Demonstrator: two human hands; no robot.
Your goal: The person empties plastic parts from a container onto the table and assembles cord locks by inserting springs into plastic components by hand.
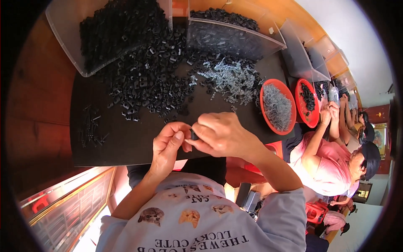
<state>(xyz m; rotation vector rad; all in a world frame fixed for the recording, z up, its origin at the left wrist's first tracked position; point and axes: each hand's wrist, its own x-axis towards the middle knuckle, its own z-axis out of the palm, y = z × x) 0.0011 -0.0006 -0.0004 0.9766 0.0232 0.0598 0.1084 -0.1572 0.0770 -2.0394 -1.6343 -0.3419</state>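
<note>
My left hand point(168, 145) and my right hand point(220, 134) meet above the near edge of a black mat point(121, 140). Together they pinch one small black plastic part point(194, 135) between fingertips. Just beyond the hands lies a large heap of similar black parts point(147, 80) spilling from a tipped clear bin point(67, 29). To the right of that heap is a pile of small metal springs point(233, 77). A few thin black pieces point(90, 126) lie at the mat's left.
A second clear bin point(235, 40) with black parts stands behind the springs. Two red bowls sit at the right, one with springs point(277, 107), one with black parts point(307, 101). A person in a pink shirt point(323, 161) works beside me, more people beyond.
</note>
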